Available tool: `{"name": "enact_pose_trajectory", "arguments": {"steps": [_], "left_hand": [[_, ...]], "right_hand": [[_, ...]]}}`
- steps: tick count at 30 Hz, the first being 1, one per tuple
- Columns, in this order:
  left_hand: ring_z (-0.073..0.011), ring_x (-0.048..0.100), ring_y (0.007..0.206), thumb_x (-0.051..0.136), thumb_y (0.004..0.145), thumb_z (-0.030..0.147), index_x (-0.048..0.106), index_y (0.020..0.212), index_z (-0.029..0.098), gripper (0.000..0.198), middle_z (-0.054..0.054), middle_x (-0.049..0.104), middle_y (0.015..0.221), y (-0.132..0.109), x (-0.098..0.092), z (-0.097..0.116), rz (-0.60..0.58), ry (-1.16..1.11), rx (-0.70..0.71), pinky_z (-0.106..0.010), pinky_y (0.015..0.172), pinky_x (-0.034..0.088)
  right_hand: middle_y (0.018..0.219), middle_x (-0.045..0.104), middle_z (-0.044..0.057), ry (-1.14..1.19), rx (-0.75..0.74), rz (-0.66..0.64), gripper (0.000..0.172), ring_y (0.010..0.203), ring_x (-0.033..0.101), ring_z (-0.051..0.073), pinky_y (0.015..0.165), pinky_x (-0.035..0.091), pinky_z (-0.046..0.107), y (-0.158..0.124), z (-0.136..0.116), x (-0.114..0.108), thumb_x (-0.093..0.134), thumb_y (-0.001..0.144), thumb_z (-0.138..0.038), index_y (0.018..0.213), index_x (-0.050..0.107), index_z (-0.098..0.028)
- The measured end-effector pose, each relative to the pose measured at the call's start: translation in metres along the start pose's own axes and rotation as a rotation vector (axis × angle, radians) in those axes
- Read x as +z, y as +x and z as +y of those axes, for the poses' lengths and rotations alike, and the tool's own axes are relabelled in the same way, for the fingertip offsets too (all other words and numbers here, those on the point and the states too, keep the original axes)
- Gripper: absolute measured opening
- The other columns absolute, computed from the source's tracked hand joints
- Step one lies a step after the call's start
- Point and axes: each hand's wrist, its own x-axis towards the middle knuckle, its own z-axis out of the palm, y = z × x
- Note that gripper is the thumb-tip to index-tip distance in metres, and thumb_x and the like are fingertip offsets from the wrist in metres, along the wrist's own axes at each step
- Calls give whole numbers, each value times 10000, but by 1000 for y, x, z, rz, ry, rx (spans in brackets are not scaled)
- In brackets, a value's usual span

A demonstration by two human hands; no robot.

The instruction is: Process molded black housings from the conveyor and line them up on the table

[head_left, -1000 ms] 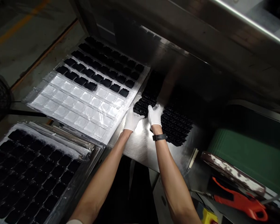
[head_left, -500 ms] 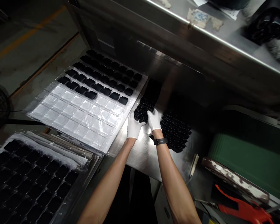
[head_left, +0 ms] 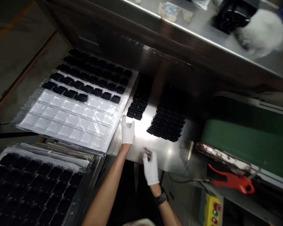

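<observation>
Left hand [head_left: 127, 132], white-gloved: upright on the near edge of the stainless steel bench [head_left: 141, 153], fingers loosely spread, holding nothing visible, and just below the nearer group of black moulded parts [head_left: 136, 107]. Right hand [head_left: 151, 168], white-gloved: fingers bunched together and blurred over the steel near the same edge; whether they pinch anything cannot be told. Black wristband [head_left: 161, 198] on the right wrist. Black parts: 2 separate groups lying directly on the bench in close rows, the second group [head_left: 166, 126] to the right of the first, with bare steel between them; further dark shapes run toward the far edge of the bench, dim in shadow. Clear plastic blister tray [head_left: 73, 103] at the bench's left edge: far rows filled with black parts, near rows with empty pockets. Stack of trays [head_left: 33, 185] at lower left, top tray filled with black parts. Beyond the bench's right edge: green mat [head_left: 240, 138], red-handled tool [head_left: 231, 183], and yellow control box [head_left: 212, 209] with 3 buttons. On the steel shelf [head_left: 179, 31] above: black moulded tray [head_left: 233, 15] and white cloth [head_left: 259, 33], touching.
</observation>
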Motion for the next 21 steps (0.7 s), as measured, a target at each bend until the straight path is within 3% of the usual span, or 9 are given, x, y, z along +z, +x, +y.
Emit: {"name": "enact_pose_trajectory", "arguments": {"steps": [3, 5, 7, 10, 13, 17, 21], "left_hand": [[-210, 675, 1039, 644, 1062, 294, 534, 1612, 129, 584, -223, 559, 1551, -36, -8, -4, -37, 110, -7, -443, 1091, 592], [-218, 683, 1023, 710, 1021, 290, 653, 1504, 155, 505, -188, 606, 1509, -53, -6, -3, -148, 184, 31, -447, 1058, 610], [-247, 699, 1078, 795, 968, 278, 709, 1475, 213, 519, -153, 624, 1534, -58, 1, 1, -283, 236, 109, -464, 1062, 612], [-338, 664, 1329, 836, 961, 281, 704, 1531, 307, 586, -112, 635, 1596, -47, 15, 13, -464, 370, 310, -509, 1156, 564], [-371, 669, 1323, 820, 982, 270, 740, 1495, 337, 524, -91, 719, 1508, -31, 25, 26, -608, 510, 462, -528, 1132, 561], [-369, 694, 1220, 881, 930, 248, 762, 1455, 280, 540, -128, 772, 1318, -25, 26, 29, -647, 562, 468, -518, 1070, 583], [-284, 703, 1162, 951, 858, 223, 586, 1617, 187, 844, -165, 675, 1463, -38, 15, 16, -551, 472, 346, -454, 1101, 595]], "right_hand": [[1034, 726, 109, -171, 15, 142, 207, 916, 705, 296, 899, 637, 532, -10, 48, -40, 611, 968, -459, 1017, 633, -259], [947, 705, 92, -221, -12, 146, 186, 844, 685, 288, 854, 623, 520, 0, 56, -58, 605, 989, -440, 947, 646, -263], [1039, 733, 105, -228, -94, 124, 209, 935, 706, 289, 931, 614, 510, 21, 44, -67, 595, 1032, -426, 1005, 700, -246], [1395, 721, 134, -368, -314, 123, 293, 1287, 663, 300, 1162, 539, 503, 63, 7, -65, 527, 1104, -343, 1255, 743, -216], [1603, 623, 142, -654, -425, 91, 414, 1345, 610, 326, 1169, 517, 508, 99, -28, -59, 503, 1091, -195, 1456, 698, -182], [1351, 719, 174, -976, -370, -59, 483, 1108, 623, 327, 945, 534, 453, 113, -50, -56, 544, 1055, -126, 1527, 647, -143], [1260, 709, 159, -1067, -354, -151, 368, 1062, 604, 314, 870, 502, 413, 98, -51, -54, 661, 1044, -200, 1407, 700, -156]]}}
